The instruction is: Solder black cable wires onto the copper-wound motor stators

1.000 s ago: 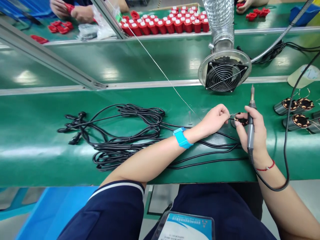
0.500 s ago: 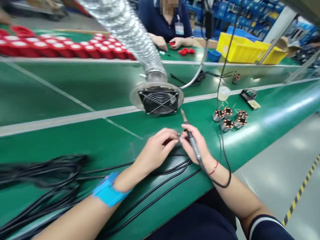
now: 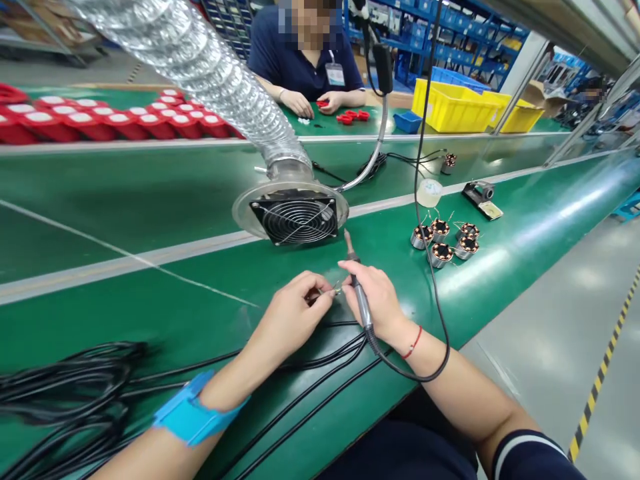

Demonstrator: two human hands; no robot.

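Observation:
My right hand (image 3: pixel 373 297) is closed around a soldering iron (image 3: pixel 361 297), its tip pointing up and away towards the fan grille. My left hand (image 3: pixel 295 310) is closed, thumb and fingers pinching a small part with thin wire leads (image 3: pixel 336 289). Most of that part is hidden behind the fingers. The fingertips of both hands are close together around the leads. Black cables (image 3: pixel 320 363) run along the green bench below my hands. Right of them stand several copper-wound motor stators (image 3: pixel 443 255) with wire ends sticking up.
A fume-extractor fan (image 3: pixel 300 220) on a silver duct (image 3: pixel 210 73) hangs just beyond my hands. Behind the stators are a tape roll (image 3: pixel 429 193) and an iron stand (image 3: pixel 483 199). Coiled cables (image 3: pixel 70 380) lie at left. A co-worker (image 3: pixel 310 60) handles red parts opposite.
The view has shifted, and surroundings appear further left. My right hand has drawn slightly apart from my left. The copper part seen between the hands before is now largely covered by fingers.

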